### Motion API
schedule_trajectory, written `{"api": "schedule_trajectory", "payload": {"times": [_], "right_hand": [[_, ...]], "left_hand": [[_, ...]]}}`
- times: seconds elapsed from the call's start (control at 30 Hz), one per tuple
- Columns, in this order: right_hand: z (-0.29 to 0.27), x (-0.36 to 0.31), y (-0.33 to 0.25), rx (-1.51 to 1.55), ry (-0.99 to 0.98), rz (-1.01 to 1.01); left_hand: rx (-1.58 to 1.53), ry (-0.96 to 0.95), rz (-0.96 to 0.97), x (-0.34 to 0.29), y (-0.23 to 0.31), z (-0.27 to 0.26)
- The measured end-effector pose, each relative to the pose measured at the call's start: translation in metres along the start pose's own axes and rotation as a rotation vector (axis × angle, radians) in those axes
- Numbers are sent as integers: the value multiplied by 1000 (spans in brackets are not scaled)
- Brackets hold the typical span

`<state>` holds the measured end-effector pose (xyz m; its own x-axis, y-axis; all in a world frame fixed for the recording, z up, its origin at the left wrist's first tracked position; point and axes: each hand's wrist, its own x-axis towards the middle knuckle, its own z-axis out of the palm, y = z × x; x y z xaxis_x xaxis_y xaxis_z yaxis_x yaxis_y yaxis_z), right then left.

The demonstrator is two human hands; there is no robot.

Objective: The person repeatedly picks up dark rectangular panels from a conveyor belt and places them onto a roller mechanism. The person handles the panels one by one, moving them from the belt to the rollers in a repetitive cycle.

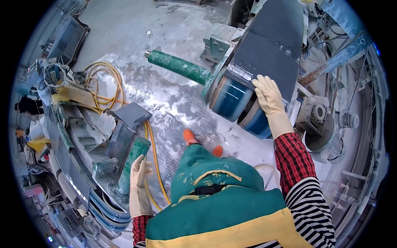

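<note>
Both hands wear cream rubber gloves. My right hand is stretched out over the near end of a dark, wet-looking slab, its fingers flat at the slab's edge. Under that edge are two blue belt-covered rollers of a conveyor. My left hand is low on the left beside a green cylindrical post. Its fingers are apart and slightly bent, and nothing shows in them; whether it touches the post I cannot tell.
A green horizontal bar juts left from the conveyor. Yellow hoses run across the wet floor to a coil. A small dark square plate lies near the left machine. A motor stands at the right, beside a rusty blue beam.
</note>
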<state>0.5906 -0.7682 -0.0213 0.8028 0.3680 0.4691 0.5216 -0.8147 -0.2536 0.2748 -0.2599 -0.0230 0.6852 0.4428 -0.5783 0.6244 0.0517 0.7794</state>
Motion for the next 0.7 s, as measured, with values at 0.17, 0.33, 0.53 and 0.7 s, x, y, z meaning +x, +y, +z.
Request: {"api": "schedule_trajectory", "payload": {"times": [0.17, 0.33, 0.53, 0.7], "right_hand": [[-25, -56, 31, -59, -46, 139], [-31, -94, 52, -145, -108, 308], [-37, -128, 17, -248, 16, 377], [-21, -196, -66, -165, 208, 252]], "left_hand": [[-30, 123, 4, -17, -15, -42], [-45, 269, -15, -40, -28, -90], [-202, 456, 220, -45, -62, -183], [103, 723, 426, -18, -137, -302]]}}
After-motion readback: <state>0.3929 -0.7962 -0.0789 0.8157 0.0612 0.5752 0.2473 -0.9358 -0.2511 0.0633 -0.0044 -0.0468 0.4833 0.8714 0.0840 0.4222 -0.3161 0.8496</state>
